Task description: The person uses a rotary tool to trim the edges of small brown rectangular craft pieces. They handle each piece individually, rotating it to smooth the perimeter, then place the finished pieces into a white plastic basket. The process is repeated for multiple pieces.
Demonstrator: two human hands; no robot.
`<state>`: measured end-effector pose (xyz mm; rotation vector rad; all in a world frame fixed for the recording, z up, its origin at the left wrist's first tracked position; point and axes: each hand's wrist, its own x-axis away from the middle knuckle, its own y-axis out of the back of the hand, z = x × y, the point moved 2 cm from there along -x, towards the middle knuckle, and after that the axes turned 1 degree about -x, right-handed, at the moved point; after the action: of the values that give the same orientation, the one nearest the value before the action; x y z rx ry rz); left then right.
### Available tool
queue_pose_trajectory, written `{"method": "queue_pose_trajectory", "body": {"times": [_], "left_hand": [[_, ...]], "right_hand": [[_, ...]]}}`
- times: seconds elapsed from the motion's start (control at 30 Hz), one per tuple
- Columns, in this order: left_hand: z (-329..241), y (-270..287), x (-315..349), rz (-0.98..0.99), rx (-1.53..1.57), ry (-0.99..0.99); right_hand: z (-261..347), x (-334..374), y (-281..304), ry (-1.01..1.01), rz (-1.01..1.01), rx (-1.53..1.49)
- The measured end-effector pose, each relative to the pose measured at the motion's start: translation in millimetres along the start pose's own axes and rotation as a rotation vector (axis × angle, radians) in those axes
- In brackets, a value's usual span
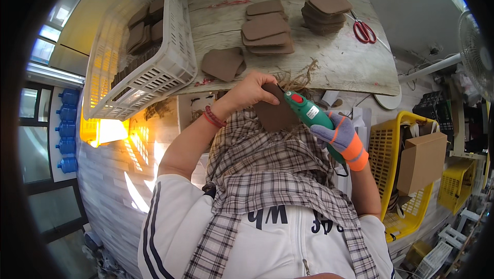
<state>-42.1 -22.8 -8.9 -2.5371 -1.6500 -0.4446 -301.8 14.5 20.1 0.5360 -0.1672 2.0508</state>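
A flat brown piece (pixel 275 117) sits above the plaid apron (pixel 252 150), its top pinched in the bare left hand (pixel 254 89). The gloved right hand (pixel 339 136) wraps a green power tool (pixel 310 111), its nose at the piece's right edge. Beyond, brown stacks (pixel 267 34) stand on the table (pixel 355 55) beside a white crate (pixel 177 55).
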Motion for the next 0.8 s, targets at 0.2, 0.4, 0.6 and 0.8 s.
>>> {"method": "queue_pose_trajectory", "body": {"times": [0.2,0.4,0.6,0.8], "left_hand": [[4,20,17,-0.106,0.074,-0.046],[6,127,34,-0.650,-0.095,-0.129],[14,130,-29,-0.928,-0.956,-0.386],[17,141,-111,-0.655,-0.904,-0.031]], "right_hand": [[-3,-14,-7,0.044,0.008,0.009],[-21,-16,9,0.069,-0.046,-0.013],[-26,-13,13,-0.001,-0.093,0.001],[-32,-13,11,-0.001,-0.117,-0.100]]}}
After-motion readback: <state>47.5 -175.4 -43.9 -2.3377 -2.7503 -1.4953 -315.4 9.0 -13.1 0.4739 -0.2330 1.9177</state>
